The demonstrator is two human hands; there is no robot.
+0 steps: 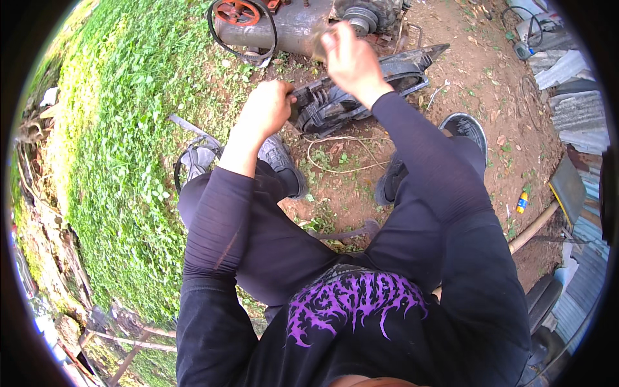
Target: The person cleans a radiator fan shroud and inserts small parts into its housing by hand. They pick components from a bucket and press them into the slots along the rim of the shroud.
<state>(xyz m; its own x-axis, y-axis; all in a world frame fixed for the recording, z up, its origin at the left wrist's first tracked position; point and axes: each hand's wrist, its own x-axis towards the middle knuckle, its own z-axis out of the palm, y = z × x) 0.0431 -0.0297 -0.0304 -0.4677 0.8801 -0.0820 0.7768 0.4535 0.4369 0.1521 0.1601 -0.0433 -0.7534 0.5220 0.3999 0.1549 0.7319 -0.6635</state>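
Note:
A long, grimy black part [351, 109] with round openings stands tilted on the dirt just beyond my shoes. My left hand [265, 106] is closed at its left end, fingers curled round the edge. Above its middle I have my right hand [353, 59] raised, closed on a small brownish object [319, 44]; blur and the fingers hide what kind it is. The object is held apart from the black part, in front of the machine beyond.
A grey tank [296, 26] with a red wheel [237, 11], black belt [273, 39] and metal pulley [361, 20] lies ahead. A thin cord [345, 171] curls between my feet. Grass spreads left; corrugated sheets [574, 106], a small yellow bottle [522, 202] and a wooden handle [534, 227] are right.

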